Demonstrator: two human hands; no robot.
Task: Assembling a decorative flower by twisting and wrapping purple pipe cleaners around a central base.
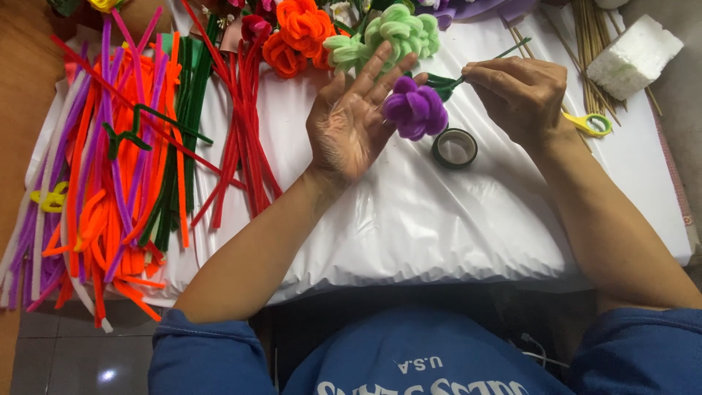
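White plastic sheeting (409, 219) covers the bench. Keep your left hand (351, 121) spread flat behind the purple pipe-cleaner flower (415, 108). Your right hand (521, 91) pinches the green stem (446, 83); twist steadily, near the tape roll (454, 148).

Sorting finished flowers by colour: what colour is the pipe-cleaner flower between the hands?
Purple flower, on a green stem; head view.

I'm at a small craft table — a handmade-flower workbench, by the look of it. A white plastic sheet (439, 212) covers it, heaped with pipe cleaners (117, 161) in orange, purple, red and green. Finished chenille flowers (344, 33), wooden sticks (589, 44), a foam block (635, 55), a tape roll (454, 148) and scissors (592, 123) — all craft supplies.
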